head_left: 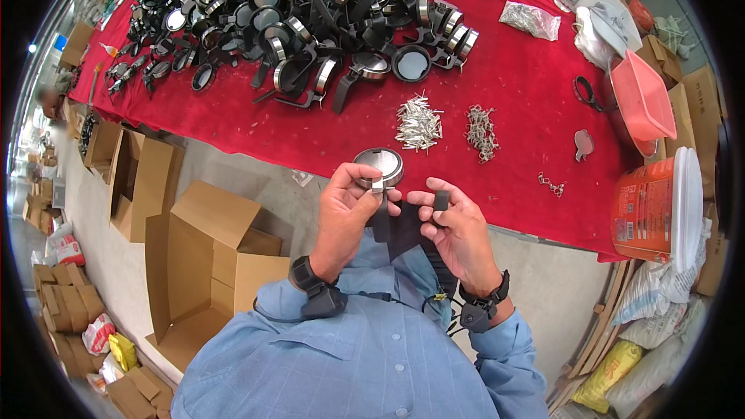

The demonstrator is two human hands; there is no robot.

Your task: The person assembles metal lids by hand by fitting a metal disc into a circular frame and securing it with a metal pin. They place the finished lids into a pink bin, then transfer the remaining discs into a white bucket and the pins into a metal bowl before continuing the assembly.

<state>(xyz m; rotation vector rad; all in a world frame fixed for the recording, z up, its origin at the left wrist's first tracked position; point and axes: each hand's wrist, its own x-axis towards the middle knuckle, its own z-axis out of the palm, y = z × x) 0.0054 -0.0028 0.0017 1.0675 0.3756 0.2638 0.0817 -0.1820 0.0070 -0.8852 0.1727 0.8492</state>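
Note:
At the table's near edge, my left hand (pixel 346 200) is closed around a round part (pixel 382 163) with a silver metal rim and a pale flat face. A small metal bracket shows under my left thumb, and a black tongue (pixel 381 225) hangs below it. My right hand (pixel 458 225), just to the right, pinches a small black block (pixel 441 200) between thumb and fingers. The two hands are close together, with the block apart from the round part. Beyond them on the red cloth lie a heap of small silver pins (pixel 419 124) and a heap of small metal clips (pixel 482 136).
A large pile of similar round black-and-silver parts (pixel 303 31) covers the far left. At right stand a pink basin (pixel 644 97) and an orange bucket (pixel 644 209). A bag of small metal pieces (pixel 530 21) lies farther back. Cardboard boxes (pixel 203 264) stand open on the left floor.

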